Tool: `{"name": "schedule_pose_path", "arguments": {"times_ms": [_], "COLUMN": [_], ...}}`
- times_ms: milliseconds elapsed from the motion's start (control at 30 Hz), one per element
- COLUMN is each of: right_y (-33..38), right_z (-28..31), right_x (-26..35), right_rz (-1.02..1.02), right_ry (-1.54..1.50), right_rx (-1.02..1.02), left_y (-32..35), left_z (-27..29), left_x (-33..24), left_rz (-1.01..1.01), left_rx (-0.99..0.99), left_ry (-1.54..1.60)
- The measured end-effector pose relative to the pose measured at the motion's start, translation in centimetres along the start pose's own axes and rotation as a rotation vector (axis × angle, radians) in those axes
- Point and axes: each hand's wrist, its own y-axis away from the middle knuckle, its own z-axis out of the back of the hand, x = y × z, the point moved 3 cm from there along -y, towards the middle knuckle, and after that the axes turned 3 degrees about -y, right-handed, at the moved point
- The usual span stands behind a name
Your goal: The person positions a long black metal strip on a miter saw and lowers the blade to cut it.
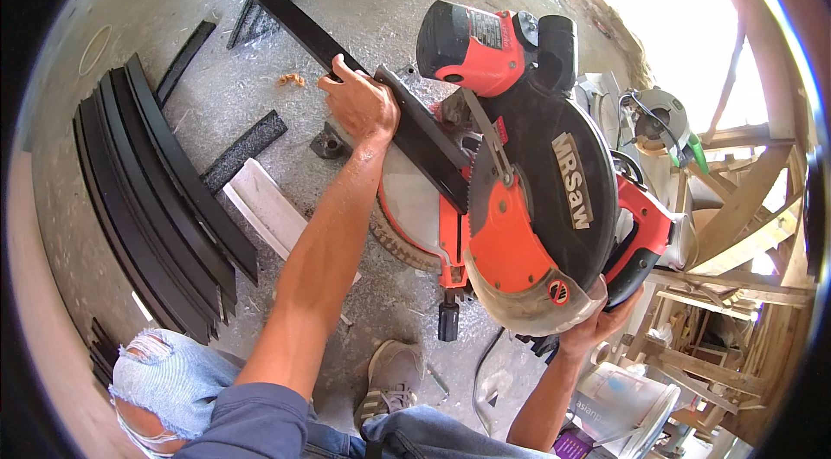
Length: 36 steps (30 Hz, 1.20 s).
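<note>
My left hand (pixel 362 104) is closed over a long black metal profile (pixel 299 24), pressing it against the fence of a red and black miter saw (pixel 506 225). The profile slants from the far left down to the saw's blade area, its near end beside the blade. On the right, my right hand (pixel 590 322) is at the lower end of the saw's red and black handle (pixel 639 243), fingers wrapped beneath it and partly hidden by the clear guard (pixel 528 308). The saw head stands above its round grey base (pixel 402 191).
Several long black profiles (pixel 151 199) lie on the floor at left, with short black offcuts (pixel 247 147) and a white channel piece (pixel 267 208) nearby. A circular saw (pixel 658 121), wooden framing (pixel 744 243) and a white bucket (pixel 623 407) stand at right. A cable (pixel 485 381) runs near my shoe.
</note>
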Motion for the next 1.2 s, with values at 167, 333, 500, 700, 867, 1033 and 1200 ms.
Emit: {"name": "schedule_pose_path", "arguments": {"times_ms": [167,333,500,700,867,1033,1200], "right_y": [-0.3,0.1,0.9,0.6,0.6,0.7,0.8], "right_z": [0.0,0.8,0.7,-0.1,0.2,-0.3,0.0], "right_x": [0.2,-0.7,-1.0,-0.2,-0.7,-0.3,-0.7], "right_rz": [0.001,0.076,0.113,0.053,0.071,0.031,0.025], "right_ry": [0.027,0.161,0.166,0.074,0.102,0.037,0.053], "right_rx": [0.053,0.015,-0.012,0.044,0.013,0.002,0.009], "left_y": [0.0,0.1,0.2,-0.1,-0.7,-0.6,2.6], "left_z": [-0.3,-0.1,0.0,-0.5,-0.2,1.6,3.3], "left_x": [0.5,0.2,0.0,0.5,1.0,1.1,-2.5], "left_rz": [-0.007,-0.02,-0.017,-0.053,-0.137,-0.344,-0.873], "left_rx": [-0.061,-0.03,-0.002,-0.017,-0.007,-0.104,-0.024], "left_ry": [0.003,-0.009,-0.018,-0.043,-0.073,-0.056,0.219]}}
